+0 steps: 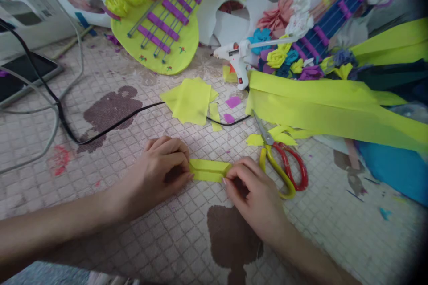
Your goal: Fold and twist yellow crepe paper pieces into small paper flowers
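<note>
Between my hands a small folded strip of yellow paper (209,171) lies level just over the patterned cloth. My left hand (167,167) pinches its left end, thumb below and fingers curled above. The right end is pinched by my right hand (250,191) in the same way. Scissors (284,160) with one red and one yellow handle lie beside my right hand, blades pointing up and left. Beyond my hands sits a loose stack of yellow paper squares (194,100), with purple scraps (233,101) to its right.
A white glue gun (238,60) rests beyond the stack, near long yellow paper strips (321,102). A yellow guitar-shaped craft (167,49) and paper flowers (277,15) fill the back. A black cable (117,124) crosses the cloth. A dark tablet-like object (26,75) lies far left.
</note>
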`<action>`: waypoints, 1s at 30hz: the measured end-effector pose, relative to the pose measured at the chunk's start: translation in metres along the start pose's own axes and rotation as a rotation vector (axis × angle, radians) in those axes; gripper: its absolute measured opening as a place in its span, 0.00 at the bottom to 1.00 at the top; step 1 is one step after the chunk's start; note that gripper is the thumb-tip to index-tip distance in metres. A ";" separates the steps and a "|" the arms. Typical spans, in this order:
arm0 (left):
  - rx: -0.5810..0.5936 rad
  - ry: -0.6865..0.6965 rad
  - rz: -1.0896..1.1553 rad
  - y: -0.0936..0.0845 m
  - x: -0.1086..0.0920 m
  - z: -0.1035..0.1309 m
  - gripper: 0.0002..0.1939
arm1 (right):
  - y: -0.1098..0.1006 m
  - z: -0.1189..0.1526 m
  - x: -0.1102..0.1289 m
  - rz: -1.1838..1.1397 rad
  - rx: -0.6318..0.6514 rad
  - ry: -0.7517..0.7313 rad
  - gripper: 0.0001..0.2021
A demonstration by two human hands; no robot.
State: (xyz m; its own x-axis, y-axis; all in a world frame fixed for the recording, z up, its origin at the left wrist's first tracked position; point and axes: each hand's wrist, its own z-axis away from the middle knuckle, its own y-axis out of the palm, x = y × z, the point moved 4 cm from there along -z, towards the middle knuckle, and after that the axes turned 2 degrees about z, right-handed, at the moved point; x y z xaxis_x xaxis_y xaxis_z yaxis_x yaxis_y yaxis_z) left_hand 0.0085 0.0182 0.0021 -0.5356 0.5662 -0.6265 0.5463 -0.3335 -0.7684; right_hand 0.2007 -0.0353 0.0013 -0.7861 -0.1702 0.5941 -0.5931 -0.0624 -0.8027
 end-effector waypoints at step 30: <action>-0.070 -0.010 -0.031 0.001 -0.003 -0.005 0.04 | 0.001 -0.001 0.001 0.051 -0.046 -0.007 0.06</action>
State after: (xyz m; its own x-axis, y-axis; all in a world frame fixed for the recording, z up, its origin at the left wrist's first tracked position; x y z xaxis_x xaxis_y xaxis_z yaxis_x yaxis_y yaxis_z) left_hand 0.0134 0.0198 0.0040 -0.5589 0.5679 -0.6042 0.5726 -0.2627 -0.7766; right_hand 0.1997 -0.0345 0.0013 -0.8145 -0.1790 0.5519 -0.5596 -0.0083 -0.8287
